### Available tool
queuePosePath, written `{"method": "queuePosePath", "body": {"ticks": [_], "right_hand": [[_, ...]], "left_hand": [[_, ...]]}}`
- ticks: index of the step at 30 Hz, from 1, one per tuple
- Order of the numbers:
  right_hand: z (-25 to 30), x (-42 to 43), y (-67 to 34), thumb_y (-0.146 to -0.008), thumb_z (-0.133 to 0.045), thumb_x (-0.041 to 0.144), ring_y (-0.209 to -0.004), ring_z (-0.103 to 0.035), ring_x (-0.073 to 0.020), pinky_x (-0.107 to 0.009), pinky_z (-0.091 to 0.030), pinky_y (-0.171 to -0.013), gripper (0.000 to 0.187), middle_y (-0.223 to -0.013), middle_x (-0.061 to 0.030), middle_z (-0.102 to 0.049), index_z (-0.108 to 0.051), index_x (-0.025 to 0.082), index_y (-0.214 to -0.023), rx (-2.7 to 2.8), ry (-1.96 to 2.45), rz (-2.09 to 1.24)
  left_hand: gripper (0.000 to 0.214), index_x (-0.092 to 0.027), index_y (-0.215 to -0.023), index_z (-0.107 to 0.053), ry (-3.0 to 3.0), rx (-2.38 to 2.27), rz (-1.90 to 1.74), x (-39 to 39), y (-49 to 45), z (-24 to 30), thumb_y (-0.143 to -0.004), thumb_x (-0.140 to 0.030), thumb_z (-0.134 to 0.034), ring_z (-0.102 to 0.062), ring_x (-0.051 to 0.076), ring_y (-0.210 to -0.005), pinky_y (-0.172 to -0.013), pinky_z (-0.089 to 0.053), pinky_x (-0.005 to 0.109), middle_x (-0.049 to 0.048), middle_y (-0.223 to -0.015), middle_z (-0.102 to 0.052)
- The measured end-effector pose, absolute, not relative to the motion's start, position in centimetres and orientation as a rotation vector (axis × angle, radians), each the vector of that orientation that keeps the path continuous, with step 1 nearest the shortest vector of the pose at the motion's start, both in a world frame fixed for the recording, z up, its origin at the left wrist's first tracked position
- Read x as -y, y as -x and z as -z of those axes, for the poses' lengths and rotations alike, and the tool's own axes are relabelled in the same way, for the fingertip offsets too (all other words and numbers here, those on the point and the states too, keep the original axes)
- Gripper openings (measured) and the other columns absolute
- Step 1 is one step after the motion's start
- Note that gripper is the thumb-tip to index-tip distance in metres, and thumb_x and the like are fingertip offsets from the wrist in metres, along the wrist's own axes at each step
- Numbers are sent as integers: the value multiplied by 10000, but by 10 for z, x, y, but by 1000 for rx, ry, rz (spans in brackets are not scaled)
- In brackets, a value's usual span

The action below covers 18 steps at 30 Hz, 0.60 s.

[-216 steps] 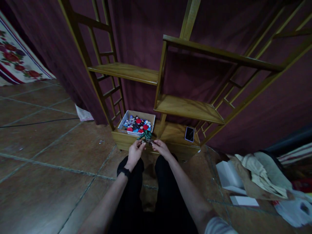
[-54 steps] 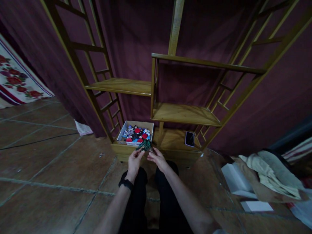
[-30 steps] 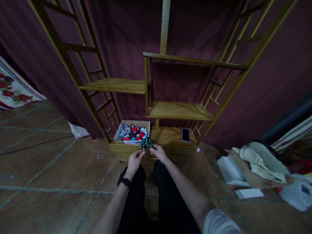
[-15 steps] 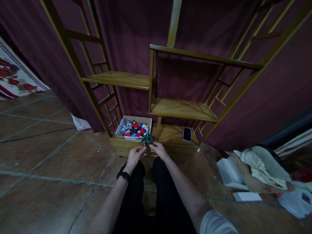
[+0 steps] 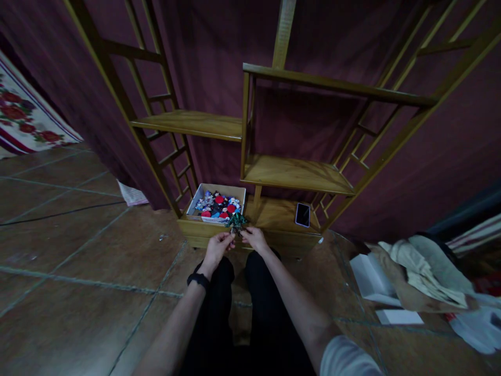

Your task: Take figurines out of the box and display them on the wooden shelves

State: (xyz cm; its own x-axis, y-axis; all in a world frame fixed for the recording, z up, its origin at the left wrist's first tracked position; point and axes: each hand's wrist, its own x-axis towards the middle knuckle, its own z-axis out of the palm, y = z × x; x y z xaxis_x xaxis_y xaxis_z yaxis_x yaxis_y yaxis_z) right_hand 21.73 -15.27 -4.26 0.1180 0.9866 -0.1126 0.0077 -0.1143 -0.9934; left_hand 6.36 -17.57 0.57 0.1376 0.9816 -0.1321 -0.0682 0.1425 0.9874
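Between my two hands is a small dark green figure-like object [image 5: 236, 221] with a brownish lower part; its exact kind is too small to make out. My left hand [image 5: 219, 249], below a black wristband, pinches its lower left side. From the right, the fingers of my right hand [image 5: 255, 239] are closed on its lower right side. Just behind it, an open cardboard box [image 5: 194, 210] on the low shelf holds several small figurines [image 5: 219, 204] in red, blue, white and black.
A phone [image 5: 302, 214] lies on the right of the wooden shelf unit's bottom board [image 5: 274, 213]. White boxes [image 5: 373, 279], cloth [image 5: 426, 271] and a plastic bag [image 5: 483, 326] are on the floor at right. A dark cable [image 5: 62, 213] runs along the floor at left.
Both hands keep their hold on the green figure-like object, which has shifted only slightly. The view has moved a little, so the shelf unit appears slightly displaced.
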Motion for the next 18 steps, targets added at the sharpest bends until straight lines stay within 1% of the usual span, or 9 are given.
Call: {"method": "queuePosePath", "body": {"ticks": [5,8,18], "right_hand": [[44,153,-220,-656,-675,341,-590,-608,-113,-298,-544,-655,224,-677,4,-621,-678,159,-787,1073,1300,-1230],[42,154,-223,-653,-677,355,-619,-608,-118,-314,-542,-683,249,-705,-1,-619,-675,160,-808,1061,1253,-1254],[39,158,-224,-619,-679,384,-656,-586,-118,-332,-531,-708,325,-765,-14,-615,-662,146,-839,1019,1128,-1323]], "left_hand": [[387,-141,-712,-626,-1116,-1113,-1045,172,-64,-2,-531,-464,-738,-570,119,-502,-483,-372,222,22,-601,-644],[406,-137,-735,-633,-1121,-1111,-1042,171,-63,-1,-529,-472,-735,-576,123,-514,-486,-375,227,39,-642,-662],[422,-118,-757,-631,-1131,-1115,-1048,170,-64,0,-548,-474,-719,-579,111,-525,-503,-392,216,33,-643,-657]]}}
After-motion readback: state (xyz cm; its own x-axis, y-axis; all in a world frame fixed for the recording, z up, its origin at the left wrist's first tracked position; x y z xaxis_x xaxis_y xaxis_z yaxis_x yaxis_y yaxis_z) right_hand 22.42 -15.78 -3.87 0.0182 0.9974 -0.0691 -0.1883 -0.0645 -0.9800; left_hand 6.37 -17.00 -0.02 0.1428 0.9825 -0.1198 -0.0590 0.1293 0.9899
